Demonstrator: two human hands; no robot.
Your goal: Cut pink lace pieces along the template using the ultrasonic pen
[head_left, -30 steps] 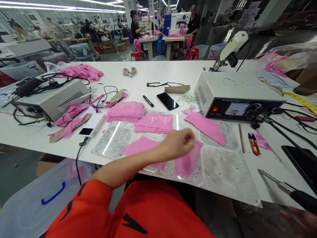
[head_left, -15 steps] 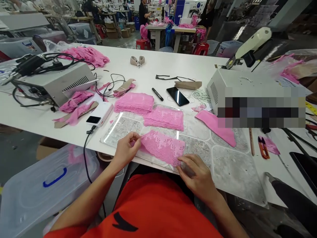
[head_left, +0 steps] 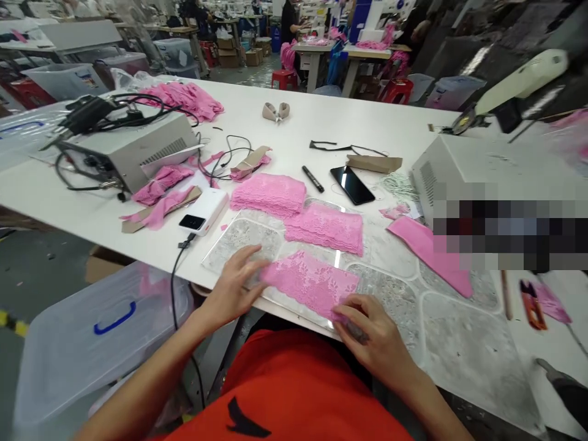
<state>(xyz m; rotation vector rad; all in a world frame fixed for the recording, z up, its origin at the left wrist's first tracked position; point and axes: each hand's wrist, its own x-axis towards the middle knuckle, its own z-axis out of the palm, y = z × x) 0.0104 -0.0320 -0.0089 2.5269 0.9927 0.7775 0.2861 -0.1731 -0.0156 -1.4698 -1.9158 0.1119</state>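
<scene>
A single pink lace piece [head_left: 312,280] lies nearly flat on the grey stone-patterned mat [head_left: 463,343] at the table's front edge. At its left end is my left hand [head_left: 236,283], slightly blurred, with thumb and fingers apart and the fingertips by the lace edge. My right hand [head_left: 374,331] pinches the lower right corner of the lace between thumb and fingers. Just beyond it sit two stacks of similar pieces: a right lace stack [head_left: 325,229] and a left lace stack [head_left: 269,193], touching each other.
A folded pink cloth [head_left: 429,254] lies to the right, near a grey machine box [head_left: 478,168] and orange snips [head_left: 533,305]. Behind the stacks are a phone [head_left: 353,185] and a black marker [head_left: 313,179]. A white power bank [head_left: 205,211] with a cable stands left.
My left fingers have opened from their pinch on the lace's left corner, and that end now lies lower. My right hand keeps its pinch. The view has shifted, moving the scene rightward.
</scene>
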